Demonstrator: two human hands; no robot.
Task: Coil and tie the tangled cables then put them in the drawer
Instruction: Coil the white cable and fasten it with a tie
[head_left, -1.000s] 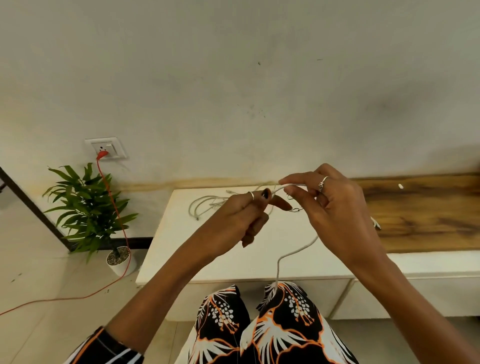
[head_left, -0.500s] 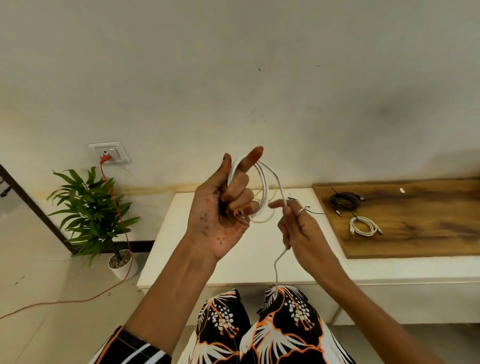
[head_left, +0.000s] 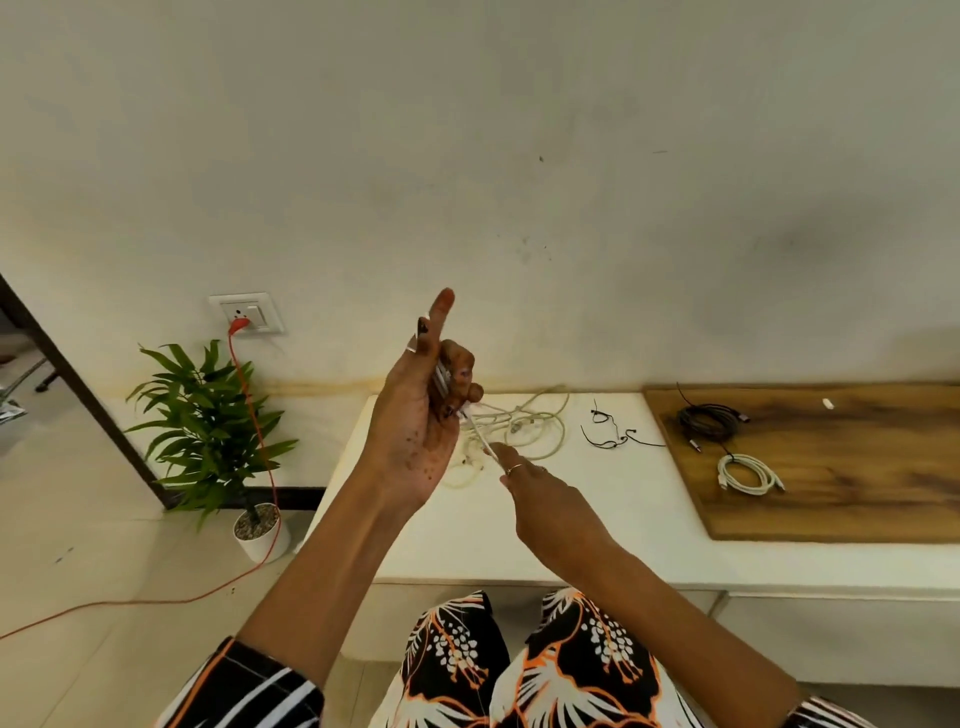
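My left hand (head_left: 423, 415) is raised palm toward me, index finger straight up, the other fingers curled around loops of a white cable (head_left: 445, 382). A strand of that cable runs down to my right hand (head_left: 540, 493), which pinches it just below and to the right. Behind the hands a tangle of cream cables (head_left: 524, 428) lies on the white cabinet top (head_left: 597, 519). Thin black wire ties (head_left: 610, 434) lie to its right. On the wooden board (head_left: 841, 467) rest a coiled black cable (head_left: 709, 421) and a coiled white cable (head_left: 745, 473).
A potted plant (head_left: 208, 436) stands on the floor at left, below a wall socket (head_left: 247, 312) with an orange cord (head_left: 249, 415) trailing across the floor. Drawer fronts (head_left: 831, 639) sit under the cabinet top. My patterned knees are at the bottom.
The big cable loop around my left fingers has tightened into my curled fingers. My right hand moved down and right, pulling the strand. The view tilted down.
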